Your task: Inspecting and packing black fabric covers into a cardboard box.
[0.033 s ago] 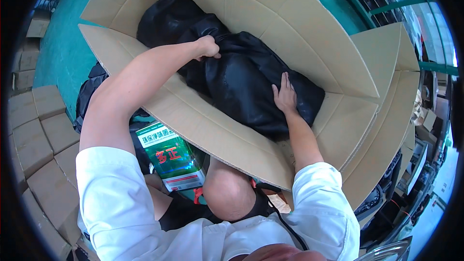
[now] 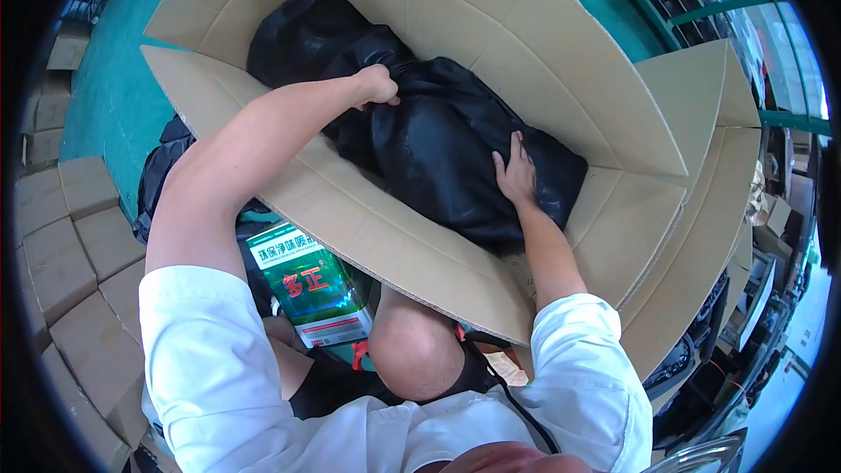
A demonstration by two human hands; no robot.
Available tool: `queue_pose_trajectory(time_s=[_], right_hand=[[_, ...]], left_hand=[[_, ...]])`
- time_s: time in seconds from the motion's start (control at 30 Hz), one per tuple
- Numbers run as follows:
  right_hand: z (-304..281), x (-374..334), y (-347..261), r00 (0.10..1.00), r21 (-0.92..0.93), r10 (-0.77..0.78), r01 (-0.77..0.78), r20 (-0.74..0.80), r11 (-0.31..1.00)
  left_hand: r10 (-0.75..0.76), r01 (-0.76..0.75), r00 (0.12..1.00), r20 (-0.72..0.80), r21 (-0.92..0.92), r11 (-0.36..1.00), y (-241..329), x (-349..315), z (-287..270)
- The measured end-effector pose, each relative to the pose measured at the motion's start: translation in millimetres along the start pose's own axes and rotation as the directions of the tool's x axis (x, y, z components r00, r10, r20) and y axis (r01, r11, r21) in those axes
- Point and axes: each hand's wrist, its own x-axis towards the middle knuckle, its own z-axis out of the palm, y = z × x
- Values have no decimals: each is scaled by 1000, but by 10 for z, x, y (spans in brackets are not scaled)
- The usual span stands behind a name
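A long, black, shiny bundle (image 2: 429,144), wrapped in creased sheet or bag material, lies inside a large open cardboard box (image 2: 543,26). My left hand (image 2: 377,86) is closed on a gathered fold at the bundle's narrower middle; its fingertips are partly hidden. Toward the bundle's right end, my right hand (image 2: 517,173) rests on the surface with fingers stretched out. What the black material covers cannot be seen.
The box's near flap (image 2: 394,254) slants over my knee. A green and white tin (image 2: 311,285) stands beside my leg. Several brown cartons (image 2: 88,236) are stacked at left, with crumpled black material (image 2: 162,171) beyond my left arm. Metal racks (image 2: 745,9) stand at far right.
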Motion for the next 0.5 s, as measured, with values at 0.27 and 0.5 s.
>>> queue_pose_trajectory(time_s=[0.27, 0.5], right_hand=[[159, 229, 196, 990, 13, -78, 80, -119, 997], [-974, 431, -1289, 689, -774, 373, 464, 621, 431]], left_hand=[[580, -311, 708, -403, 559, 768, 155, -204, 167], [603, -567, 757, 252, 712, 413, 90, -595, 222]])
